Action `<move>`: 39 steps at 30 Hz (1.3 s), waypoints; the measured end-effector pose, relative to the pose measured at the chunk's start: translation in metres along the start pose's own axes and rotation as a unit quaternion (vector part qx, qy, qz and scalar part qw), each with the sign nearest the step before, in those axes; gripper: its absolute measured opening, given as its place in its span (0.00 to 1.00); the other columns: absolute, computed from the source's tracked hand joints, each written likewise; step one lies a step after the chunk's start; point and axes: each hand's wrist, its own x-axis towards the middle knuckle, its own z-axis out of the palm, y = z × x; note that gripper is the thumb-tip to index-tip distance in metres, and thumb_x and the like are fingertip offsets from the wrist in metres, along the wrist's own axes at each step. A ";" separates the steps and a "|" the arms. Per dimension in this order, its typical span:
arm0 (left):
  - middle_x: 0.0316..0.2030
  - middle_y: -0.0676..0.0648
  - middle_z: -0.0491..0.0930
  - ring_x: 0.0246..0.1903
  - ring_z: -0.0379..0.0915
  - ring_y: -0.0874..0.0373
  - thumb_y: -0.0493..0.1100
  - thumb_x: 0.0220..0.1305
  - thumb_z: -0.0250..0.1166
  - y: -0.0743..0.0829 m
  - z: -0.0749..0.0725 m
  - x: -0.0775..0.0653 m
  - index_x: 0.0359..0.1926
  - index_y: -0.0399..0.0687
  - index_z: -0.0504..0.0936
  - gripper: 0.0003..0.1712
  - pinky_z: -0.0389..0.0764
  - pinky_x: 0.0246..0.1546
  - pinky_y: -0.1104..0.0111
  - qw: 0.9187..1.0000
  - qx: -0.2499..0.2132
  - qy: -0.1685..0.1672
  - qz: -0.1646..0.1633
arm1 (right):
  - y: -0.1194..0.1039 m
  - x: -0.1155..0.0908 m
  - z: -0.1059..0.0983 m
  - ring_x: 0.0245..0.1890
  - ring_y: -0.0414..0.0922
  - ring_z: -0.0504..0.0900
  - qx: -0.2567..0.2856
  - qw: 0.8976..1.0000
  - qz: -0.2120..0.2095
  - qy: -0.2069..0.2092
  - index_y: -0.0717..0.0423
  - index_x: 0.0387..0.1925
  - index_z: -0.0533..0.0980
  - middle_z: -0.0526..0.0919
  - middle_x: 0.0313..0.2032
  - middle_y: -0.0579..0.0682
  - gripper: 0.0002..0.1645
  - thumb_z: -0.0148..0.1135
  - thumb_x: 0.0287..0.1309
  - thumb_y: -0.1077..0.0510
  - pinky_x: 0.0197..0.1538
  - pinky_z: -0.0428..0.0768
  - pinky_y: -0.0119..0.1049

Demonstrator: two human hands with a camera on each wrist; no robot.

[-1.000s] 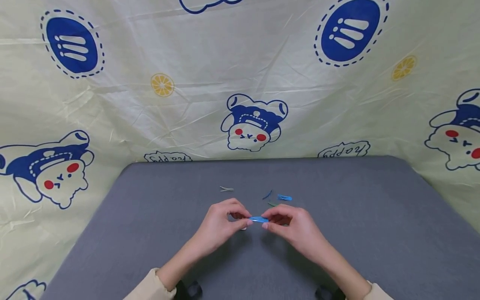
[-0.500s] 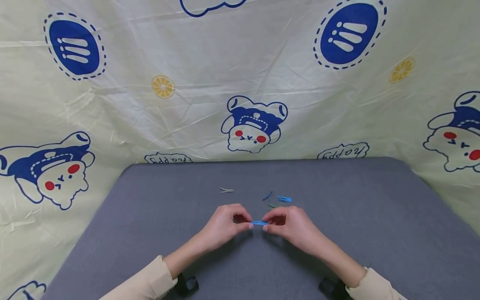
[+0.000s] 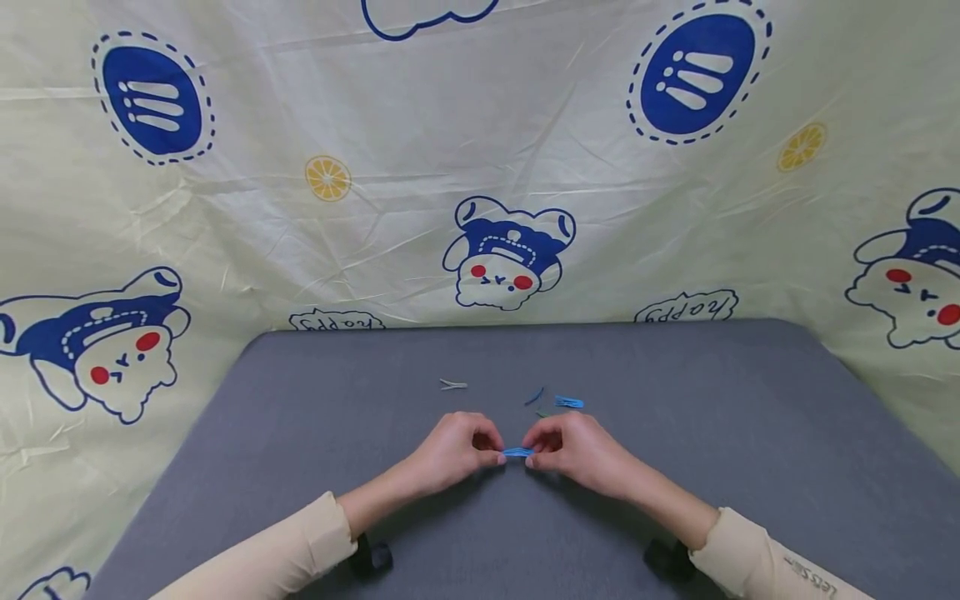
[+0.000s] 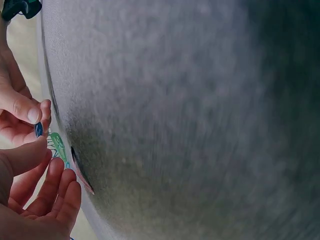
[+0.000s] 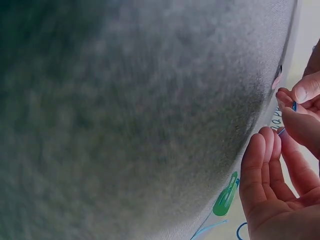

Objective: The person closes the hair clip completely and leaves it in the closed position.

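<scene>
A blue snap hair clip (image 3: 517, 452) is held crosswise between both hands, in front of the body. My left hand (image 3: 453, 452) pinches its left end between thumb and fingertips. At the other end, my right hand (image 3: 577, 452) pinches it the same way. The fingertips cover both ends of the clip, and only its slim middle shows. In the left wrist view a small dark blue part of the clip (image 4: 38, 130) shows between the fingers. A green snap clip (image 5: 227, 195) lies beyond the right hand, partly hidden by it in the head view.
Farther back on the grey table (image 3: 337, 400) lie a pale, spread clip (image 3: 453, 384), a thin dark blue clip (image 3: 534, 396) and a lighter blue clip (image 3: 569, 402). A pinkish clip (image 4: 82, 175) shows in the left wrist view. A printed curtain (image 3: 405, 242) hangs behind the table.
Both hands have come slightly nearer the body with the hair clip, still pinched at both ends. The clip now looks slimmer. More of both sleeves shows.
</scene>
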 end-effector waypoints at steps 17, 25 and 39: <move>0.23 0.58 0.77 0.24 0.70 0.68 0.36 0.55 0.73 -0.001 0.009 0.007 0.27 0.45 0.86 0.04 0.72 0.27 0.73 0.999 -0.001 0.000 -0.032 | 0.013 0.005 -0.005 0.28 0.39 0.79 -0.001 1.000 -0.007 -0.025 0.51 0.34 0.83 0.81 0.26 0.40 0.05 0.72 0.54 0.62 0.32 0.78 0.33; 0.25 0.56 0.75 0.25 0.70 0.68 0.35 0.53 0.74 0.000 0.012 0.007 0.25 0.45 0.86 0.05 0.73 0.28 0.73 0.999 0.020 0.002 -0.031 | 0.015 0.004 -0.003 0.27 0.39 0.79 0.009 1.000 -0.010 -0.026 0.52 0.34 0.83 0.81 0.25 0.41 0.06 0.73 0.53 0.61 0.32 0.77 0.32; 0.25 0.53 0.76 0.25 0.69 0.68 0.34 0.51 0.75 0.001 0.013 0.005 0.26 0.44 0.86 0.05 0.72 0.29 0.74 0.999 0.036 0.007 -0.019 | 0.013 0.004 -0.001 0.26 0.39 0.77 0.007 1.000 -0.005 -0.030 0.53 0.34 0.83 0.79 0.23 0.41 0.07 0.73 0.52 0.62 0.31 0.75 0.31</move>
